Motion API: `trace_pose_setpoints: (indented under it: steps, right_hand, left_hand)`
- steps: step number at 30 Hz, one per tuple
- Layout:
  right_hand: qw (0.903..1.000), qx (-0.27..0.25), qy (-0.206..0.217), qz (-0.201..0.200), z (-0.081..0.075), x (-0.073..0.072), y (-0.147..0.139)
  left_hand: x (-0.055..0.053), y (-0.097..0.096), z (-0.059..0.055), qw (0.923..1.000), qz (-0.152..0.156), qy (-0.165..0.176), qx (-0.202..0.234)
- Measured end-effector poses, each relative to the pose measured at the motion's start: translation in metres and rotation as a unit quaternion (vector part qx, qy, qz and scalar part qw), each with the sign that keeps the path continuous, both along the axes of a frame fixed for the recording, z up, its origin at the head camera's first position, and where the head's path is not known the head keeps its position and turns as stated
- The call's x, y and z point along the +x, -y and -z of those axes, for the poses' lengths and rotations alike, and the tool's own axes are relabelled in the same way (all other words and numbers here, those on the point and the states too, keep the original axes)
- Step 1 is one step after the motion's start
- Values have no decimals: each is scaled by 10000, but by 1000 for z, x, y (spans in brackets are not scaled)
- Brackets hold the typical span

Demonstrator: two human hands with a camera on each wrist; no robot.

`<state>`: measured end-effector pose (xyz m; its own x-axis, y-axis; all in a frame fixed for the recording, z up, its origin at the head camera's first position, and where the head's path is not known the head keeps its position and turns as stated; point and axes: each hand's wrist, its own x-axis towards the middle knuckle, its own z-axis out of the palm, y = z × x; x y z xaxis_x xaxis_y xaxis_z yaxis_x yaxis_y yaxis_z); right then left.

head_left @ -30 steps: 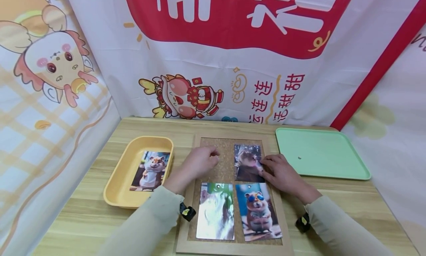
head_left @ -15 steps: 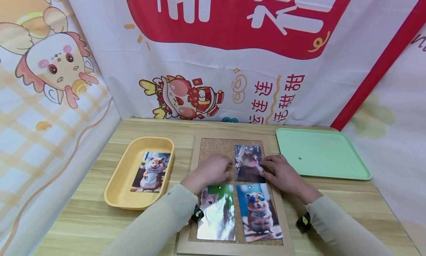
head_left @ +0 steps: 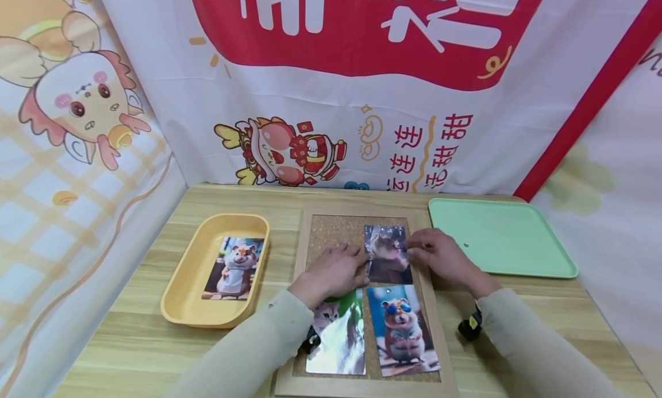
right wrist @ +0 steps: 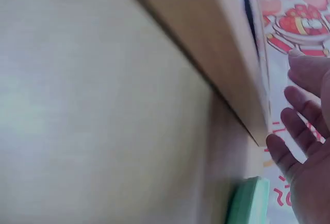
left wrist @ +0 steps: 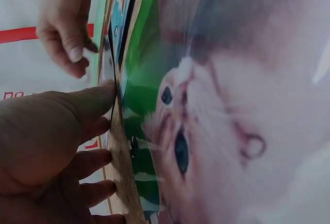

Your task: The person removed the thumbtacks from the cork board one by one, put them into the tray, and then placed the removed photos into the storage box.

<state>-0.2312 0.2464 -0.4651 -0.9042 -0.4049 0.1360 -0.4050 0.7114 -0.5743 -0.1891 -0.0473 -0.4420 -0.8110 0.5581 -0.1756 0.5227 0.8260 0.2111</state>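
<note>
A cork board in a wooden frame lies on the table, bearing three photos. My left hand rests on it with fingers spread, fingertips at the left edge of the dark upper-right photo. In the left wrist view its thumb reaches that photo's raised edge. Just off the opposite edge hovers my right hand, fingers loosely bent and holding nothing. Under my left wrist is a glossy kitten photo, a pushpin at its top. Right of it lies a hamster photo with sunglasses, also pinned.
On the left stands a yellow basin with a photo of a hamster in an apron inside. At the back right is a green tray with one small shiny pin. A printed cloth hangs behind the table.
My left hand has moved right across the cork to the dark photo's left edge and spread its fingers. My right hand has come away from the photo's right edge.
</note>
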Motion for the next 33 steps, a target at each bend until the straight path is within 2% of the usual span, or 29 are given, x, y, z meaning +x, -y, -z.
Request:
trace_pose_setpoints:
  steps: [3,6,11,15,22,33]
  right_hand:
    - [9973,-559,383,272,-7,-14,1]
    - [9891,-1158,777,467,-12,-29,8]
    - [9813,-1456,1193,406,-15,-51,19]
    - [9814,-1451,1247,129,-10,-65,26]
    - [9878,-1252,922,-102,8,-84,34]
    - [9948,-566,672,-518,12,-87,41]
  left_hand:
    - [-1,-2,2,10000,-36,9,-23]
    - [-2,-2,3,10000,-74,-20,-32]
    - [-3,-1,5,10000,-45,-37,-7]
    - [-3,-2,3,9999,-85,93,37]
    - [-3,-4,2,9998,-106,151,24]
    - [-3,-6,4,9998,-146,154,-54]
